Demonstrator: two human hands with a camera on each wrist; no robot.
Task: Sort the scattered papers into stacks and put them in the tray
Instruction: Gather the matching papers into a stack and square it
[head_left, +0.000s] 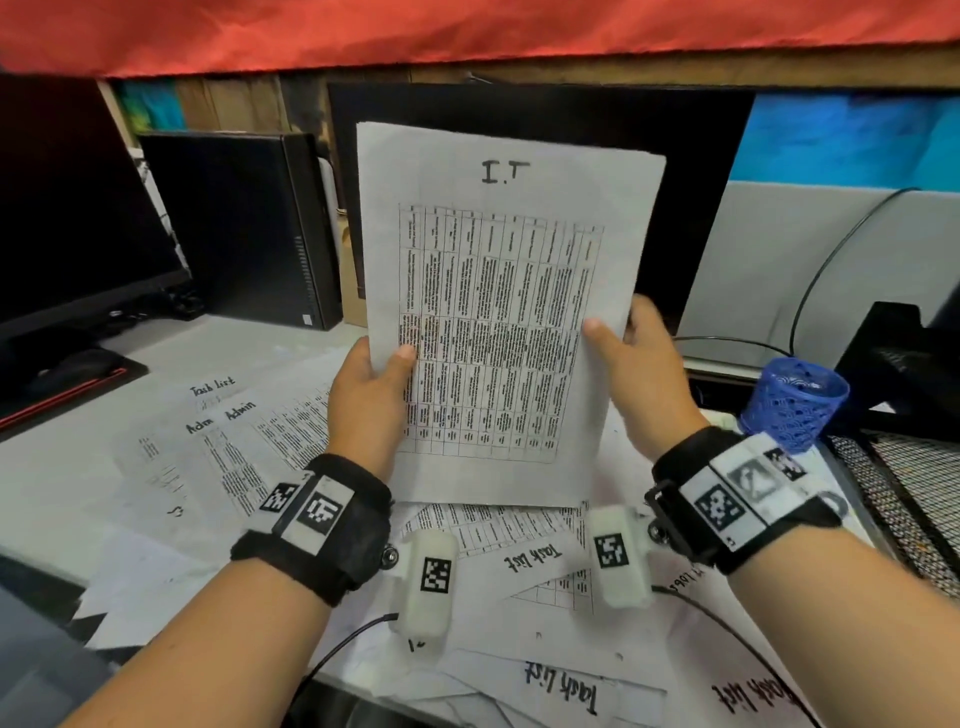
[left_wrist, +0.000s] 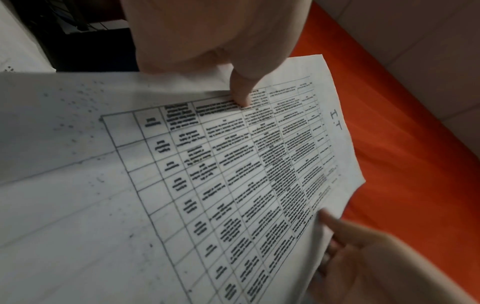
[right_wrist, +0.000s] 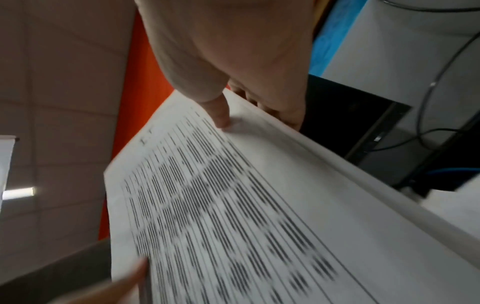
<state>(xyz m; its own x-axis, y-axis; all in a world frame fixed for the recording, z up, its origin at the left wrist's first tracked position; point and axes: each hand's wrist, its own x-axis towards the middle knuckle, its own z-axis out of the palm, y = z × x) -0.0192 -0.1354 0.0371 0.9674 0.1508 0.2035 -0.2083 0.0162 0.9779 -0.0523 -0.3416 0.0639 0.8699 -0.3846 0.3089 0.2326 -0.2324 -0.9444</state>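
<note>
Upright in front of me is a small stack of white sheets headed "I.T" (head_left: 498, 312), printed with a dense table. My left hand (head_left: 371, 384) pinches its left edge, thumb on the front. My right hand (head_left: 631, 358) pinches the right edge the same way. The left wrist view shows the I.T stack (left_wrist: 233, 164) with my left thumb (left_wrist: 241, 90) on the table print. In the right wrist view the I.T stack (right_wrist: 233, 205) is blurred under my right thumb (right_wrist: 221, 113). Loose papers (head_left: 218, 441) marked "Admin" and "Task list" lie scattered on the desk. A black mesh tray (head_left: 904, 499) sits at the right.
A blue mesh pen cup (head_left: 792, 402) stands beside the tray. A dark monitor (head_left: 675, 208) is behind the held sheets, a small black computer case (head_left: 239, 223) left of it, another monitor (head_left: 67, 223) far left. Cables (head_left: 831, 270) run at the right. More sheets (head_left: 561, 691) lie near me.
</note>
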